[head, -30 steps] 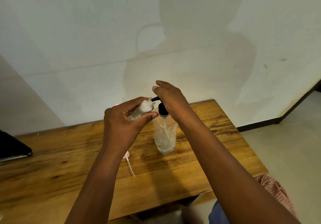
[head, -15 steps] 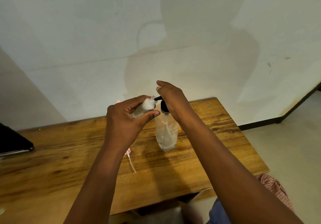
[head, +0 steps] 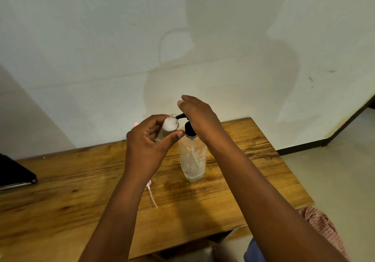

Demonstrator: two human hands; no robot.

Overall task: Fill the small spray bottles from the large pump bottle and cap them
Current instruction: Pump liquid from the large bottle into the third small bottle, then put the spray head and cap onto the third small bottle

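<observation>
My left hand grips a small clear spray bottle, uncapped and tilted, its open mouth held right under the black nozzle of the pump. The large clear pump bottle stands upright on the wooden table. My right hand lies flat on top of its black pump head, fingers straight. White foamy liquid fills the upper part of the small bottle. A pink spray cap with its thin dip tube lies on the table, partly hidden behind my left forearm.
A dark flat object lies at the table's left edge. A small pink thing peeks out behind my left hand by the wall. The table's right edge drops to the floor; checked cloth shows at lower right.
My right hand has risen a little on the pump head and the nozzle sits higher. The small bottle stays at the nozzle. The view shifted slightly.
</observation>
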